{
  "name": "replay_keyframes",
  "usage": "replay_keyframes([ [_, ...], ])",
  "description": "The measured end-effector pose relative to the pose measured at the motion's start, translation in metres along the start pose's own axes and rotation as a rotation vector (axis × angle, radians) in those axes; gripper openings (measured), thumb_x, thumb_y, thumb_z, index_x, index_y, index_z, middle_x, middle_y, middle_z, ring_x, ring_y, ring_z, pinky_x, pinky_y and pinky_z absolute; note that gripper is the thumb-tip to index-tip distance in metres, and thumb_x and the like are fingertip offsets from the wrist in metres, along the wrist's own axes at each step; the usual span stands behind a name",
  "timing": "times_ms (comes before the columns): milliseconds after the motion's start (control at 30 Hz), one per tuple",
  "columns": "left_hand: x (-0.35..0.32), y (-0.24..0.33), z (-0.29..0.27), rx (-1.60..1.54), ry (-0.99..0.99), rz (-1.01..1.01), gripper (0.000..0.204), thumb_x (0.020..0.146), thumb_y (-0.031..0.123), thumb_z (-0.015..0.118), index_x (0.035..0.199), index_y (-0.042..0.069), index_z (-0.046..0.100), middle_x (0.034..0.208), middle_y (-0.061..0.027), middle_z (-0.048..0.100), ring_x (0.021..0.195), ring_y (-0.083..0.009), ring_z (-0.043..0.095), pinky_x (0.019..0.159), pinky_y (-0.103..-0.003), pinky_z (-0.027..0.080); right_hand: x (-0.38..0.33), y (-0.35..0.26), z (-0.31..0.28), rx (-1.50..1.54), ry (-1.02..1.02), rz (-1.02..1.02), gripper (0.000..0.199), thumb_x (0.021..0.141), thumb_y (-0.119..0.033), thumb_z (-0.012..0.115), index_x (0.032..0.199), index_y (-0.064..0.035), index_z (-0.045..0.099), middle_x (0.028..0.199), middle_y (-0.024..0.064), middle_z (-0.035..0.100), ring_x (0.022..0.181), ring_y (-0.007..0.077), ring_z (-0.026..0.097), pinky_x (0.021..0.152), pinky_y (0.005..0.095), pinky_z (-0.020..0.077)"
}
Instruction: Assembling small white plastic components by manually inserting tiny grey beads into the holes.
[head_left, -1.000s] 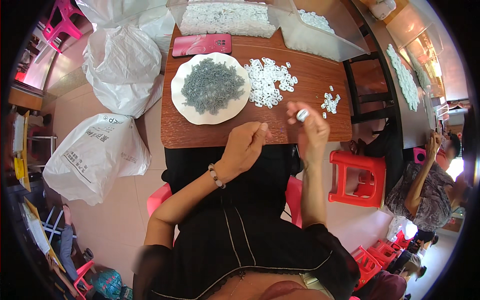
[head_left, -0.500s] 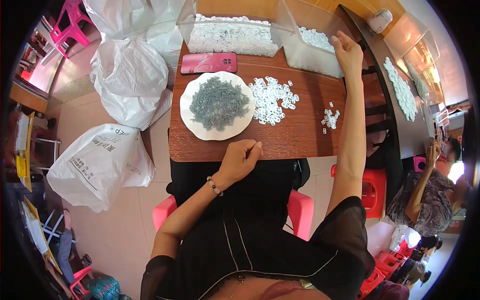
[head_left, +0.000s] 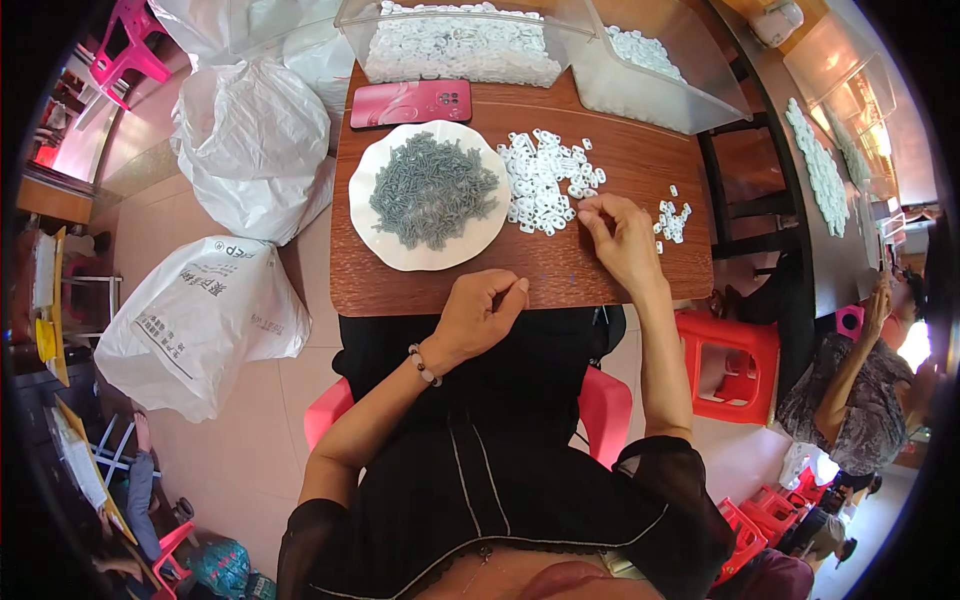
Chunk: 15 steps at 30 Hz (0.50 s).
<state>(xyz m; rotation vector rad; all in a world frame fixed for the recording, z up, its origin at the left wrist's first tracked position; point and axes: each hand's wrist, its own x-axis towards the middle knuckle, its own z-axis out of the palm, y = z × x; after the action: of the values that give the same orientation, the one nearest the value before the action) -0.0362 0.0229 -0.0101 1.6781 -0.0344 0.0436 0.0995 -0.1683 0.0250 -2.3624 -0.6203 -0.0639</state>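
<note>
White plastic pieces (head_left: 545,180) lie heaped on the brown wooden table (head_left: 600,270), and the right hand (head_left: 622,240) rests palm-down at the heap's right edge, fingertips (head_left: 585,212) touching its nearest pieces; the fingers are bent together, but whether they pinch a piece cannot be told. The heap lies to the left of and slightly beyond that hand, spread without any clear long axis, and the right hand is far nearer to it than the left. A smaller cluster of white pieces (head_left: 672,218) sits just to the hand's right. The left hand (head_left: 480,315) is curled loosely at the table's near edge, apparently empty. Left of the heap stands a white plate (head_left: 385,245) of grey screws (head_left: 432,190), with a red phone (head_left: 410,102) beyond it and clear bins (head_left: 690,105) of white parts at the table's far edge.
</note>
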Motion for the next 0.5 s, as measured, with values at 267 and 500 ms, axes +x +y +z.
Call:
replay_keyframes([
  [267, 0.0, 0.0, 0.001, 0.042, -0.002, 0.001, 0.027, 0.093, 0.013, 0.055, 0.071, -0.002, 0.06, 0.06, -0.0045, 0.053, 0.056, -0.0084, 0.044, 0.051, -0.026, 0.034, -0.006, 0.003, 0.014, -0.077, 0.009, -0.041, 0.013, 0.082, -0.01, 0.066, 0.095, -0.0056, 0.068, 0.083, 0.0137, 0.063, 0.084, 0.0318, 0.058, 0.075, 0.0401, 0.0465],
  [500, -0.002, 0.006, 0.001, -0.003, -0.013, -0.033, 0.012, 0.087, 0.01, 0.061, 0.083, -0.001, 0.063, 0.07, -0.0066, 0.057, 0.055, -0.013, 0.049, 0.051, -0.026, 0.038, -0.001, -0.005, 0.013, -0.153, -0.021, -0.042, 0.012, 0.08, -0.01, 0.068, 0.088, -0.0022, 0.063, 0.085, 0.0152, 0.062, 0.088, 0.0327, 0.058, 0.077, 0.039, 0.046],
])
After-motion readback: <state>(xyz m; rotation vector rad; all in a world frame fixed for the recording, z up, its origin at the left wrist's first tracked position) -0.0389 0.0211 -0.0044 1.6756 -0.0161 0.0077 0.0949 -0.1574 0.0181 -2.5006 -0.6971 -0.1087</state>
